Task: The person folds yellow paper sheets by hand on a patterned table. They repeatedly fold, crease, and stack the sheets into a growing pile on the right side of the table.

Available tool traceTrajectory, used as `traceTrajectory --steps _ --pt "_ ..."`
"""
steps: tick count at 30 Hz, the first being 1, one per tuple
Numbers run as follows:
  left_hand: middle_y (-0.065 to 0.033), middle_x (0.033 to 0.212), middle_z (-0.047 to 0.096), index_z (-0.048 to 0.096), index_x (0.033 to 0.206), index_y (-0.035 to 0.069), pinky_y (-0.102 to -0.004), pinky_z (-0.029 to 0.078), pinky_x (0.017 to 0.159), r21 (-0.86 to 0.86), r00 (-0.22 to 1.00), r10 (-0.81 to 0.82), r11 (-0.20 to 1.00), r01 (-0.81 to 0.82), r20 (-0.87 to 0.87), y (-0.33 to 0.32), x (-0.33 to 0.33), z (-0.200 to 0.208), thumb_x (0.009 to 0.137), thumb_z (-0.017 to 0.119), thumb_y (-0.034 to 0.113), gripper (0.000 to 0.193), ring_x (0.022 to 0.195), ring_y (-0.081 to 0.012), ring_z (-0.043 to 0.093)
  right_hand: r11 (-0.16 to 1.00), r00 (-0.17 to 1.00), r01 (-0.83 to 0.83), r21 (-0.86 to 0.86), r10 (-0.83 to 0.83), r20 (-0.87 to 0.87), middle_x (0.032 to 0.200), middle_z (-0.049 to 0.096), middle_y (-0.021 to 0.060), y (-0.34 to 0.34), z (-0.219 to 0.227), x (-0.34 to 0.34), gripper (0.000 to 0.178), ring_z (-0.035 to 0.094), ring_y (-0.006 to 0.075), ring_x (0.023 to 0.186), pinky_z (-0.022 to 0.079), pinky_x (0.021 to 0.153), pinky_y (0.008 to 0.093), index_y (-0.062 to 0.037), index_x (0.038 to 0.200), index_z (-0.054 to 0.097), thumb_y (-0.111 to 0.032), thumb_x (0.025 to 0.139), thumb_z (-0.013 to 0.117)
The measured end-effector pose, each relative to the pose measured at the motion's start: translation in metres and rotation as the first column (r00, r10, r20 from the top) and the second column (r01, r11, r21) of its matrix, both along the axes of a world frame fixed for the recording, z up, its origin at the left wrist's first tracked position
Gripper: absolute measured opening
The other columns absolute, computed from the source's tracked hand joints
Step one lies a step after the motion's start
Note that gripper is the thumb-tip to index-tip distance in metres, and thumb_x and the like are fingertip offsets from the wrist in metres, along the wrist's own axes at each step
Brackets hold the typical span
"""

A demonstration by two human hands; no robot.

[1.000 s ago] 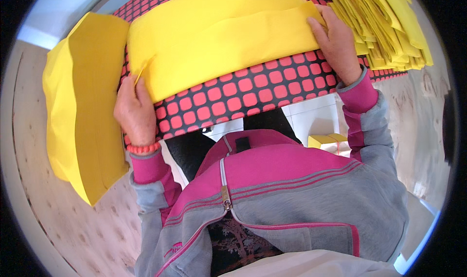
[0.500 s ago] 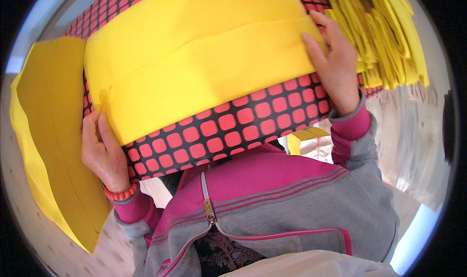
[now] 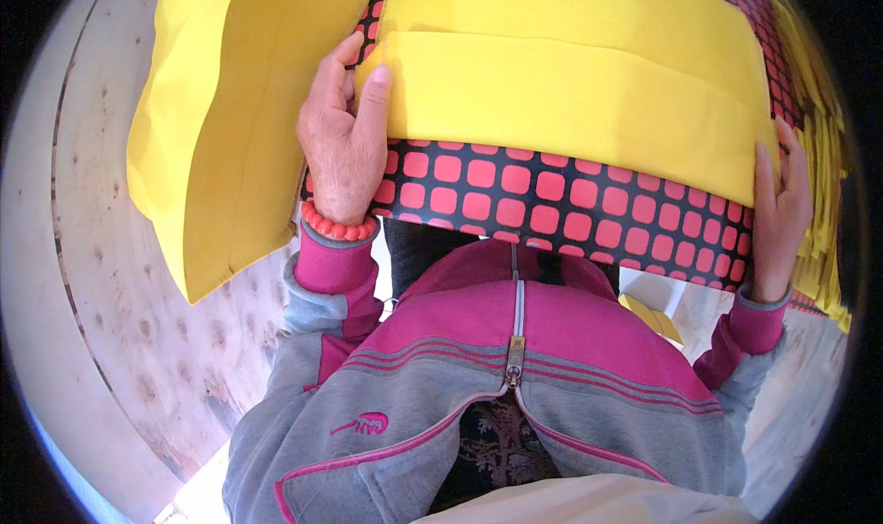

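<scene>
A sheet of yellow fabric [image 3: 589,18] lies on a red-and-black checked board [image 3: 533,193] in front of me, with a folded band [image 3: 561,101] along its near side. My left hand [image 3: 345,138], with a red beaded bracelet, grips the band's left end between thumb and fingers. At the right end my right hand [image 3: 780,207] has its thumb on the fabric and its fingers round the edge; part of its grip is hidden. Beyond my left hand, a second yellow piece [image 3: 267,110] hangs past the board's left side.
A pile of folded yellow strips [image 3: 819,156] sits at the right of the board. Pale, spotted wooden surface [image 3: 120,276] shows at the left. Below the board, near my right sleeve, another bit of yellow material [image 3: 651,320] is visible.
The view has swung left, so the board and both hands appear farther right. My left thumb now presses on the fold's left end; the right hand stays at the right end.
</scene>
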State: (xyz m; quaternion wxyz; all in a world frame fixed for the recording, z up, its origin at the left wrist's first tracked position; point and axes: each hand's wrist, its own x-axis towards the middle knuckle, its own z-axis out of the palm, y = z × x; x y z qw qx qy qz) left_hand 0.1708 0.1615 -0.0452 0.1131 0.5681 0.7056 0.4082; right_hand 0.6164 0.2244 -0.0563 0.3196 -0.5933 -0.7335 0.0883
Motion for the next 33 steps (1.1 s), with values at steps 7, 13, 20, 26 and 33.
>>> traceTrajectory --steps 7,13,20,26,33 --pt "-0.0004 0.08 0.063 0.045 0.144 -0.01 -0.0213 0.047 0.068 0.082 0.914 -0.138 0.99 0.115 0.383 -0.027 -0.008 0.015 0.094 0.071 0.011 0.059 0.075 -0.0058 0.058 0.992 0.997 -0.03 0.125 0.021 0.072 0.124 0.068 0.0157 -0.01 0.014 -0.007 0.036 0.066 0.0229 0.107 0.049 0.093 0.0322 -0.0007 0.133 0.059 -0.017 0.102 0.061" --pt "0.0 0.083 0.064 0.043 0.147 -0.009 -0.0218 0.048 0.07 0.043 0.926 -0.197 0.98 0.193 0.322 -0.051 -0.03 0.021 0.091 0.074 0.01 0.067 0.075 -0.0055 0.057 0.99 0.992 -0.033 0.139 0.015 0.128 0.121 0.068 0.0161 -0.022 0.019 -0.013 0.035 0.066 0.0267 0.107 0.05 0.092 0.0339 -0.0021 0.131 0.06 -0.021 0.102 0.06" --pt "-0.014 0.143 0.056 0.049 0.146 -0.003 -0.0322 0.043 0.109 0.061 0.904 -0.292 0.956 0.288 0.314 -0.051 -0.024 0.02 0.089 0.068 0.001 0.06 0.129 -0.0201 0.054 0.965 0.994 -0.063 0.256 0.037 0.105 0.114 0.069 0.0182 -0.029 0.02 -0.017 0.033 0.067 0.0309 0.107 0.051 0.09 0.038 -0.0018 0.124 0.063 -0.023 0.098 0.062" --pt "-0.016 0.147 0.052 0.04 0.152 -0.004 -0.0303 0.041 0.11 0.016 0.91 -0.247 0.967 0.256 0.332 -0.053 -0.012 0.022 0.095 0.064 -0.002 0.062 0.131 -0.0189 0.053 0.998 0.943 -0.03 -0.059 0.009 -0.332 0.08 0.064 0.0035 -0.041 0.033 -0.012 0.043 0.054 0.0053 0.066 0.044 0.059 0.0237 0.0015 0.133 0.058 -0.02 0.097 0.069" --pt "-0.0151 0.147 0.052 0.04 0.152 -0.004 -0.0308 0.04 0.111 -0.009 0.889 -0.224 0.969 0.248 0.401 -0.05 -0.009 0.018 0.096 0.063 -0.002 0.061 0.132 -0.019 0.053 0.987 0.87 -0.137 -0.083 0.08 -0.486 0.083 0.062 -0.0026 -0.043 0.031 -0.008 0.053 0.051 0.0012 0.067 0.04 0.058 0.0179 0.0056 0.139 0.051 -0.01 0.094 0.073"
